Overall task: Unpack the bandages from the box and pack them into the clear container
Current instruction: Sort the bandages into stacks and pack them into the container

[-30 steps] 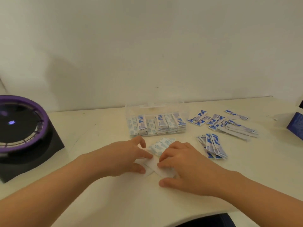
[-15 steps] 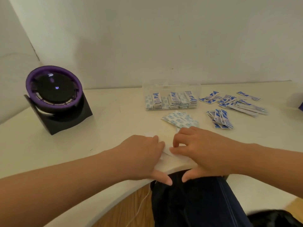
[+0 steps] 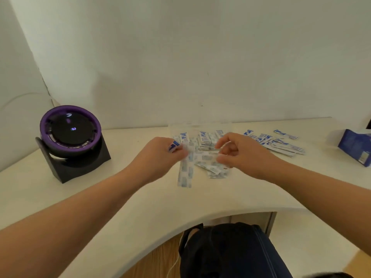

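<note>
Head view: on the white desk [image 3: 120,197], the clear container [image 3: 202,128] sits just beyond my 2 hands, long side across me. My left hand [image 3: 156,157] pinches a bandage strip [image 3: 185,173] hanging lengthwise downward; my right hand [image 3: 241,155], equally near the container, curls round more bandages [image 3: 208,157].

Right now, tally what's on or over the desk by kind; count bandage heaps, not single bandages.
Container: 1
Box: 1
Purple device: 1
Loose heaps: 2, middle heap, right heap
Held strip: 1
Hands: 2, left hand, right hand
Total: 8
</note>
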